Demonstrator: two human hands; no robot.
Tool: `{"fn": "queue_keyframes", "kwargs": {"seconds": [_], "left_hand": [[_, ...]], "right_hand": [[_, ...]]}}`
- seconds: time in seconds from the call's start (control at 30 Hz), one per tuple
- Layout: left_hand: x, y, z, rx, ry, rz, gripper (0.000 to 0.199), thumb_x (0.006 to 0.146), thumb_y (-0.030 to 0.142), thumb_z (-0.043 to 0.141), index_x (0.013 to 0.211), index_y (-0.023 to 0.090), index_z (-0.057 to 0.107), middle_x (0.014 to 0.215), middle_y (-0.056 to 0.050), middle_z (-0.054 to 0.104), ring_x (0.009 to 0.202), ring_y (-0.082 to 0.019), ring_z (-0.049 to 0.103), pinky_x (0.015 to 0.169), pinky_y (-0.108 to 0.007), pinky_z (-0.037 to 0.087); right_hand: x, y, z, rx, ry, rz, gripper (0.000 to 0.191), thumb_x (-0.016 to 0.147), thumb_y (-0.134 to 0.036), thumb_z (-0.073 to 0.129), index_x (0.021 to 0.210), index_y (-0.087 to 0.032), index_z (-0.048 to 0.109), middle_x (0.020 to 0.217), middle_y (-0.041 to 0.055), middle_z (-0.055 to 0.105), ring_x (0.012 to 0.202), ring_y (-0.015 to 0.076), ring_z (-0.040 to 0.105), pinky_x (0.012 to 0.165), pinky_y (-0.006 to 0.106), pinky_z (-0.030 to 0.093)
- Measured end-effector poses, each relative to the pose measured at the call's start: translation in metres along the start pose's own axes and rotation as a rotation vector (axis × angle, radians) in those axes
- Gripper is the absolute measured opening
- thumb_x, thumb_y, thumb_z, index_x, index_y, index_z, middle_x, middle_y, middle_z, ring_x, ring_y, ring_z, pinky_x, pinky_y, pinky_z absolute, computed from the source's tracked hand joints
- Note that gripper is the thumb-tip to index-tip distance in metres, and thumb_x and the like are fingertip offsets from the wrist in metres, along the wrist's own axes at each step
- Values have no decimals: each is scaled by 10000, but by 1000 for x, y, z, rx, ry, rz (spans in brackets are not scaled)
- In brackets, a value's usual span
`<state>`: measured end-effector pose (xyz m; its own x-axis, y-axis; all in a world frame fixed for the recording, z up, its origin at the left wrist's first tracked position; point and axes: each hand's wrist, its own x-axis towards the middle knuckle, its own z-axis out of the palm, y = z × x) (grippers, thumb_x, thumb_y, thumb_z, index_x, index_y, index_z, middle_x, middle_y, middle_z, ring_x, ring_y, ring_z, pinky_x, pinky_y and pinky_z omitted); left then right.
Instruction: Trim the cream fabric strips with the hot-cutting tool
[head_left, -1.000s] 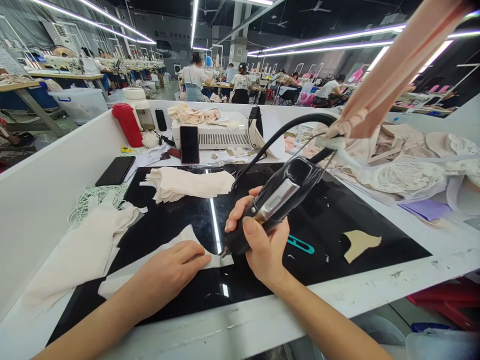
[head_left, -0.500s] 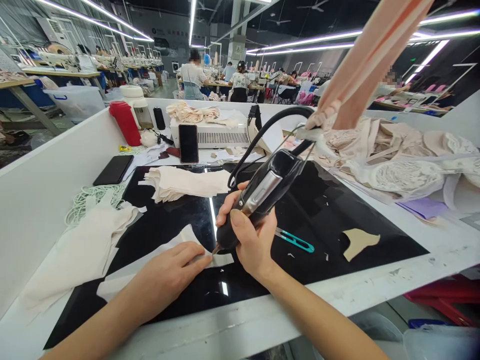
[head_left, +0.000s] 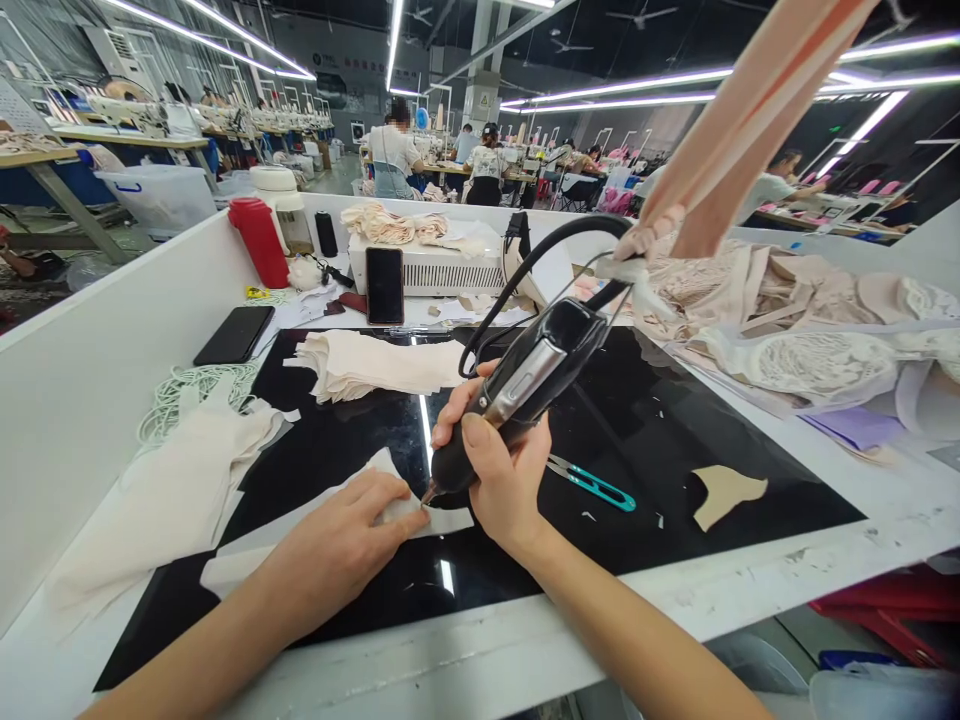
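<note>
My right hand (head_left: pixel 506 470) is wrapped round a black corded hand tool (head_left: pixel 529 375) with a pointed metal tip. The tool is tilted, and its tip meets a white fabric piece (head_left: pixel 450 521) just beside my left thumb. My left hand (head_left: pixel 360 525) presses that piece onto the black mat (head_left: pixel 600 400), its fingers bent, with some cloth between forefinger and thumb. The hand covers much of the piece. Close to my right hand lie thread snips (head_left: pixel 596 485) with teal handles. From above, a peach fabric strip (head_left: pixel 739 130) is tied to the tool's upper end.
Stacked cream fabric pieces (head_left: pixel 382 365) lie at the mat's back, and more cream cloth (head_left: pixel 150 510) is on the left. A beige scrap (head_left: pixel 726 495) lies right. Lace bras (head_left: pixel 817 330) pile up behind it. A phone (head_left: pixel 385 287) leans against a white box (head_left: pixel 450 268).
The whole view has shifted slightly to the right. Against the mat, the tool tip and my right hand have moved a little to the left along the fabric.
</note>
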<state>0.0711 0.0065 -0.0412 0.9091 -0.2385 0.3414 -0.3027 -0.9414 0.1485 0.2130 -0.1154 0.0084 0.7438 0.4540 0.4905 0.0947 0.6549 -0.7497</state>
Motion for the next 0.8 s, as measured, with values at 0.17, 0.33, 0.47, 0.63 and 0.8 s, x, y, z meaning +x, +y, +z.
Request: {"fn": "queue_keyframes", "kwargs": {"seconds": [0.17,0.33,0.47,0.63,0.8], "left_hand": [[-1,0,1,-21,2,-19,454,936,-33,412,1268,193,623,1180,-143,581,1040,-257,620,891,-424,610],[-2,1,0,-29,10,-26,439,947,-18,427,1270,202,626,1168,-138,582,1027,-256,630,872,-423,617],[-1,1,0,-31,-12,-41,443,948,-16,426,1271,211,627,1162,-129,589,1023,-251,635,878,-422,618],[-1,2,0,-35,-23,-61,428,962,0,436,1275,214,634,1174,-130,610,1040,-254,647,892,-417,617],[-6,-7,-4,-78,24,-96,349,1048,103,426,1305,211,636,1298,-128,623,1157,-226,651,994,-354,583]], "right_hand": [[1,1,2,-15,2,-5,288,899,-355,757,1037,-269,520,810,-59,633,603,103,611,556,249,511],[3,3,2,-1,22,-17,350,879,-350,784,1111,-274,533,810,-63,643,604,102,607,595,260,530],[4,7,4,17,-5,-14,325,888,-355,777,1068,-270,520,789,-65,638,599,101,595,579,251,520],[3,10,3,-9,6,-17,273,908,-332,753,1063,-269,537,838,-63,646,626,97,618,617,260,525],[5,6,-3,-28,26,-22,346,880,-351,788,1113,-266,547,845,-59,654,628,102,627,617,267,535]]}}
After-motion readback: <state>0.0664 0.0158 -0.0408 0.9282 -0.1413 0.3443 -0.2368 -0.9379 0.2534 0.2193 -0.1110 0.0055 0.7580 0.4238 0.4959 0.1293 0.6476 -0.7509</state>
